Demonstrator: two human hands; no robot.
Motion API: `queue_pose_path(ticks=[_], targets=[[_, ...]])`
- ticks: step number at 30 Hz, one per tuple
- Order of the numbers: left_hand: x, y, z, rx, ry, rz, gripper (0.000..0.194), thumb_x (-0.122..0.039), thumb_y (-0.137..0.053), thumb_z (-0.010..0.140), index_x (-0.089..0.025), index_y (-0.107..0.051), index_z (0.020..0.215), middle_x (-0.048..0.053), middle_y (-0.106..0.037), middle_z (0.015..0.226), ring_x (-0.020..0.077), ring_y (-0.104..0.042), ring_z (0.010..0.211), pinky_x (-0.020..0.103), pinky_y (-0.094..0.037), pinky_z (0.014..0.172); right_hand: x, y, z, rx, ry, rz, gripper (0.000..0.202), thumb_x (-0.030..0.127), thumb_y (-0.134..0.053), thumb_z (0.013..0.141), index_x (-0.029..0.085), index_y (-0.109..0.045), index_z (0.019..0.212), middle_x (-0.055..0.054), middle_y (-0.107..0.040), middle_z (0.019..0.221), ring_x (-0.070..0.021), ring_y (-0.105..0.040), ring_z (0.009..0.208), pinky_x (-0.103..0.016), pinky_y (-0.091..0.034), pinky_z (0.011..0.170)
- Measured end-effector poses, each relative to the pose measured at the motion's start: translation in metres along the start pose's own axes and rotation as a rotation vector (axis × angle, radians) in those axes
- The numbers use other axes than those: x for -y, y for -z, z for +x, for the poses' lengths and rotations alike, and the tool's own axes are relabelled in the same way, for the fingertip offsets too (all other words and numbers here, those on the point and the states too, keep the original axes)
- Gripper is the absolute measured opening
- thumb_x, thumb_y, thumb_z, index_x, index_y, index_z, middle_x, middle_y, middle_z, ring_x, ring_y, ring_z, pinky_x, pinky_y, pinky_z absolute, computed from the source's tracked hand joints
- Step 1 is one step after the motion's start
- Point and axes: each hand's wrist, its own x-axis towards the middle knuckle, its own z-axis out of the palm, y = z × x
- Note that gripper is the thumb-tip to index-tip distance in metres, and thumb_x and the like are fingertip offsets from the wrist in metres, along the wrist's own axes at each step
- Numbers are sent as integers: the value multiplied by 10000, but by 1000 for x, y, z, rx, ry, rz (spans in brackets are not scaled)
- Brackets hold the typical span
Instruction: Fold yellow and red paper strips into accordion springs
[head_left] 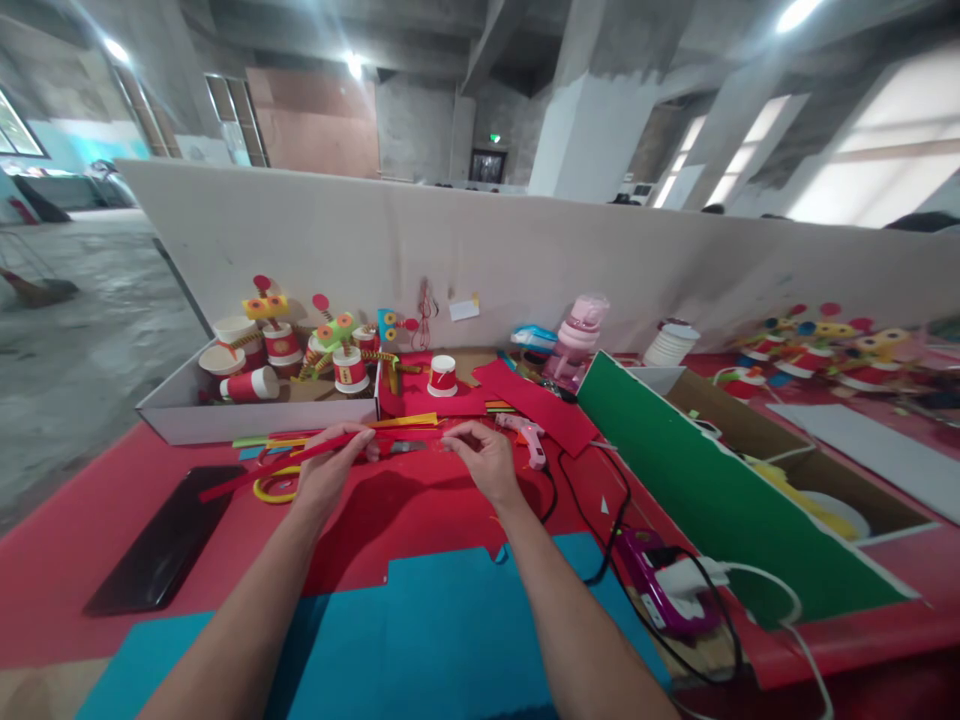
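My left hand is closed on a long red paper strip, whose free end slants down to the left over the table. My right hand has thumb and forefinger pinched together a little to the right. Against the red tabletop I cannot make out what sits in that pinch. Under the left hand lie yellow-handled scissors and some coloured strips. Just beyond the right hand is a pink glue gun. A red and white paper cup stands behind the hands.
A white box holds several cup figures at the left. Near it lies a black phone. Blue sheets cover the front. To the right are a green-sided box, a purple power socket and loose cables.
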Motion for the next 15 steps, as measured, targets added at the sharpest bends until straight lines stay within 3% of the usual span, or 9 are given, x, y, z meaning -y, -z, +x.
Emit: queue_pose_path(ticks=[4, 15], targets=[[3, 2, 2, -11, -43, 32, 130, -299, -654, 768, -176, -679, 732, 13, -655, 642, 151, -604, 643, 274, -487, 689, -1, -2, 0, 6, -30, 19, 147, 353, -686, 738, 208, -681, 718, -15, -681, 692, -170, -616, 676, -282, -479, 660], [3, -1, 0, -56, 69, -48, 182, -333, -672, 758, -166, -629, 701, -6, -611, 584, 127, -556, 578, 257, -467, 647, -10, -7, 1, -37, -210, 220, 204, 361, -745, 676, 191, -633, 678, -19, -686, 662, -167, -648, 674, -298, -497, 706]])
